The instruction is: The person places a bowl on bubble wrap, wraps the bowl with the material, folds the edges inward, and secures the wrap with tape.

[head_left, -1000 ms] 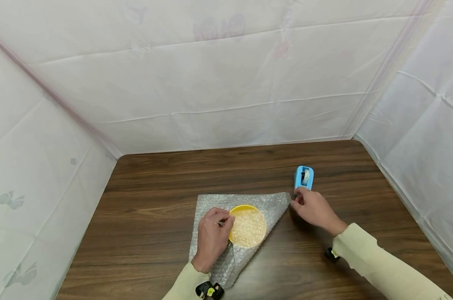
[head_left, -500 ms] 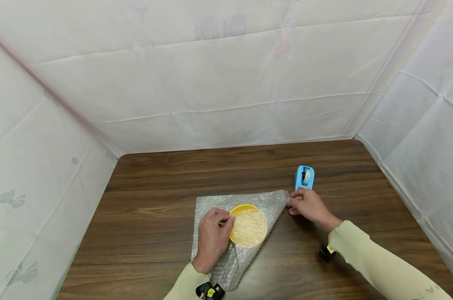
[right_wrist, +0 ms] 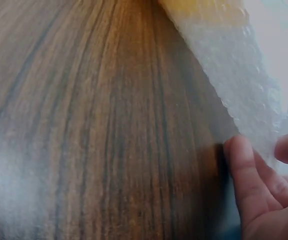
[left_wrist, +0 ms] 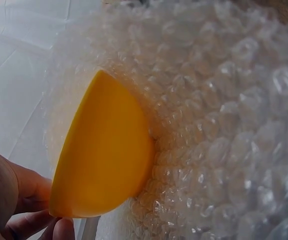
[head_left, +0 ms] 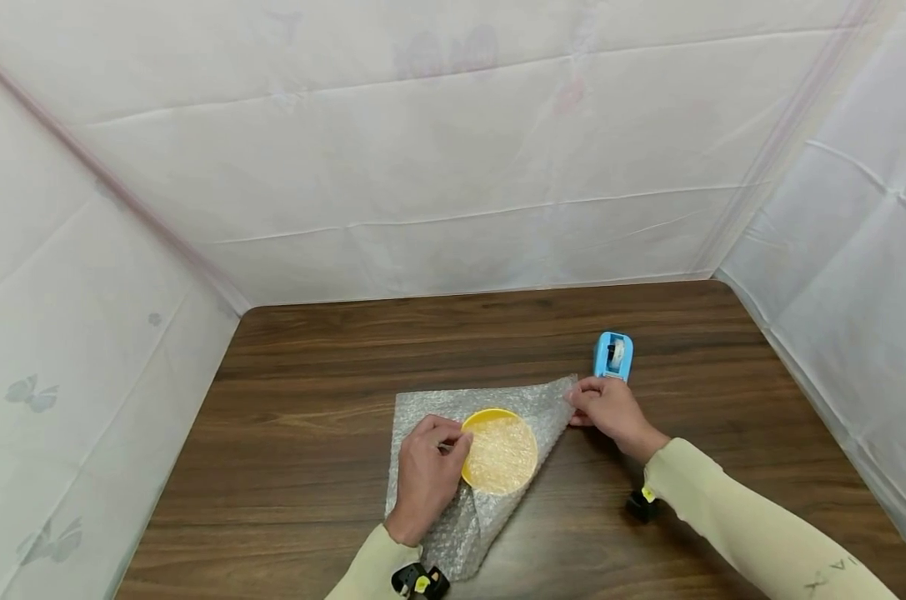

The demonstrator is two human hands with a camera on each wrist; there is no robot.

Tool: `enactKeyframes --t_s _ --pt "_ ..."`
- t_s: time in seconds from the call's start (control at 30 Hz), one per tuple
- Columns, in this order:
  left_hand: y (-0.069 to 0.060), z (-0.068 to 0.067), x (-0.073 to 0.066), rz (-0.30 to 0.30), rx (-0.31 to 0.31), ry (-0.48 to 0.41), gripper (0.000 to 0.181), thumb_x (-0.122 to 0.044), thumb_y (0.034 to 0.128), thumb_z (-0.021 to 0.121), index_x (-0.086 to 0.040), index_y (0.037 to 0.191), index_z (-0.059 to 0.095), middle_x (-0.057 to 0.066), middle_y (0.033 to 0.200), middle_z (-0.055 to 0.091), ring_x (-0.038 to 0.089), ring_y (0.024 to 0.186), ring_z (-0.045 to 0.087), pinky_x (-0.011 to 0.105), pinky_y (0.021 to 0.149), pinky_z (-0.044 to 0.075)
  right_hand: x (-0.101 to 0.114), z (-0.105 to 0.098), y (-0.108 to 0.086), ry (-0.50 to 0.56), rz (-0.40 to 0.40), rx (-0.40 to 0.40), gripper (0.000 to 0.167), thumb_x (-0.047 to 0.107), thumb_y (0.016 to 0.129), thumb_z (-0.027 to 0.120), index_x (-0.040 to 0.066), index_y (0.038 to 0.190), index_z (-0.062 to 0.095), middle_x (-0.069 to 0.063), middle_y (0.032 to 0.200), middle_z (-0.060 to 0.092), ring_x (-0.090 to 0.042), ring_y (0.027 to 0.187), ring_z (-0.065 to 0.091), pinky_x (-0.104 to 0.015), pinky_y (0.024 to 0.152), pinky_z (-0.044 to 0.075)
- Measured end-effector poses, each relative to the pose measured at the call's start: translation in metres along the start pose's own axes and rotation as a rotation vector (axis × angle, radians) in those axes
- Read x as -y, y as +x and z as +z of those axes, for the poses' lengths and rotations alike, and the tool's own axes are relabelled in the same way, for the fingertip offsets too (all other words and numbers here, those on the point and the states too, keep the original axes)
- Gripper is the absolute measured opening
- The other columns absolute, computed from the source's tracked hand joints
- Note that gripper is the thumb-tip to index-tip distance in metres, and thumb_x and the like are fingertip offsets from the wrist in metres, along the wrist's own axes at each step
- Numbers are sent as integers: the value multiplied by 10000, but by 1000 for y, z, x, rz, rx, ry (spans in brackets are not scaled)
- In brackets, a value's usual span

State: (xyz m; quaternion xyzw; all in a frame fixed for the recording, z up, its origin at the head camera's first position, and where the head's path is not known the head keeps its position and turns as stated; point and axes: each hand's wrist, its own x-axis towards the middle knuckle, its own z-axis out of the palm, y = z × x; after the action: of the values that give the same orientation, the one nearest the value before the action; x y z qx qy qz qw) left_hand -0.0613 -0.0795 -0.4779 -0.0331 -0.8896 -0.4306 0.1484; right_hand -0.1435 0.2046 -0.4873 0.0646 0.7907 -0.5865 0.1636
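Note:
A yellow bowl [head_left: 469, 421] sits on a sheet of bubble wrap [head_left: 411, 412], with one flap folded over most of its mouth. At the bowl's left rim, my left hand [head_left: 430, 471] pinches the edge; its fingertips meet the rim in the left wrist view, where the bowl's yellow outside [left_wrist: 104, 150] shows. My right hand [head_left: 610, 412] pinches the far right corner of the bubble wrap, between thumb and fingers in the right wrist view. That corner is drawn to a point and slightly raised.
A blue tape dispenser [head_left: 613, 354] with a roll stands just beyond my right hand. Everything rests on a dark wooden table [head_left: 310, 467]. White sheeting [head_left: 453, 167] hangs behind the table and along both sides.
My right hand has moved left from beside the tape dispenser, bringing the bubble wrap's corner slightly inward and up. The left hand stays on the bowl's rim.

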Motion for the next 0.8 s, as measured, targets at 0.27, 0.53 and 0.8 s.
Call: enactKeyframes --t_s 0.27,0.53,0.8 --pt "2 1 -2 -12 -10 22 95 -101 890 803 -81 797 807 21 904 716 125 742 697 215 668 593 4 2 -3 36 -77 -54 257 90 1046 609 -128 1171 664 -65 936 778 -28 746 685 -250 701 634" --pt "3 2 -2 -40 -21 52 134 -95 882 804 -86 750 780 37 949 750 145 750 714 245 673 597 13 6 -7 -22 -97 -101 230 114 1045 616 -85 1132 692 -111 964 794 -36 752 688 -245 680 616" --pt "2 2 -3 -57 -16 56 122 -95 876 805 -81 757 780 55 964 771 164 778 729 274 690 601 18 6 -11 -53 -104 -126 230 123 1039 628 -80 1116 702 -77 881 780 -74 693 674 -267 640 606"
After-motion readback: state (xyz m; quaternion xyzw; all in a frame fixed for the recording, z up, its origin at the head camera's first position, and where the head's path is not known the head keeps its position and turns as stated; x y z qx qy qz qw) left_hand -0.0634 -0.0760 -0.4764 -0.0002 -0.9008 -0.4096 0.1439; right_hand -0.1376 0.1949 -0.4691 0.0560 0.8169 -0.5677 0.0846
